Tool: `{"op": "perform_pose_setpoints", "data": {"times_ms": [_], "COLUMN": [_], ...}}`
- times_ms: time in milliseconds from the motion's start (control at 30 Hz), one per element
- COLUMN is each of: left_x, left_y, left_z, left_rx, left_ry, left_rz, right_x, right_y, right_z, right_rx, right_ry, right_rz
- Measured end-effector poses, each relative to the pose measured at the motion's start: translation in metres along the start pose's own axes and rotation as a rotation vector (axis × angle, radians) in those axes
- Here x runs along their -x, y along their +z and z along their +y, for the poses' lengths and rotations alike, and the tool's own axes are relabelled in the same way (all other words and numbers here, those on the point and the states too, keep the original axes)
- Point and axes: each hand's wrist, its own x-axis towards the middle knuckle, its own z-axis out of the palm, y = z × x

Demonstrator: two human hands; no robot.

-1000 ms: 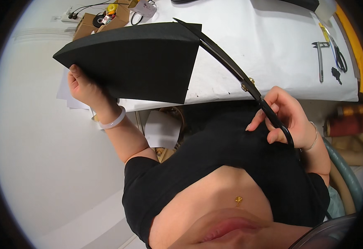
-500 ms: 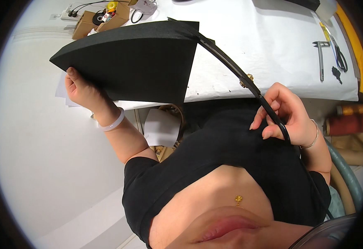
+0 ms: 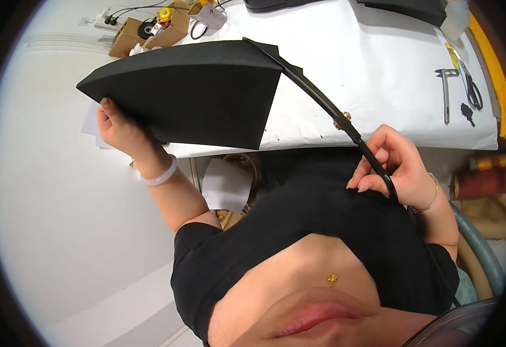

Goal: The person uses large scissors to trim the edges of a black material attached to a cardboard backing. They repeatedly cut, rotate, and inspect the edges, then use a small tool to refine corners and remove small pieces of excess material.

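Observation:
My left hand (image 3: pixel 116 123) grips the left end of a stiff black sheet (image 3: pixel 189 104), thumb on the near face. The sheet is held up over the table's left part, with a bent or curved strip along its top. In my right hand (image 3: pixel 396 165) are long dark scissors (image 3: pixel 316 94) with a gold-coloured pivot, my fingers through the handles. Their blades slant up and left across the sheet's upper right corner, the tip reaching its top edge. The blades look nearly together; whether material lies between them I cannot tell.
White covering spreads over the table (image 3: pixel 357 63). A cardboard box (image 3: pixel 175 28) of small items stands at the back left, beside a power strip (image 3: pixel 104 22). On the right lie a caliper-like tool (image 3: pixel 446 95) and another pair of scissors (image 3: pixel 473 95). Rolls (image 3: pixel 484 183) sit below.
The whole view has shifted, so table, sheet and scissors sit lower in the picture. The scissor handles have moved slightly left with my right hand. Both holds are unchanged.

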Motion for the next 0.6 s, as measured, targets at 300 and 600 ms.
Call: {"op": "perform_pose_setpoints", "data": {"times_ms": [300, 600], "left_x": [0.000, 0.027], "left_y": [-0.001, 0.020], "left_z": [0.010, 0.050], "left_rx": [0.038, 0.112], "left_ry": [0.122, 0.861], "left_rz": [0.203, -0.455], "right_x": [-0.009, -0.110], "right_y": [-0.009, -0.023], "right_z": [0.000, 0.000], "right_rx": [0.004, -0.215], "right_ry": [-0.172, 0.072], "right_rz": [0.268, 0.167]}}
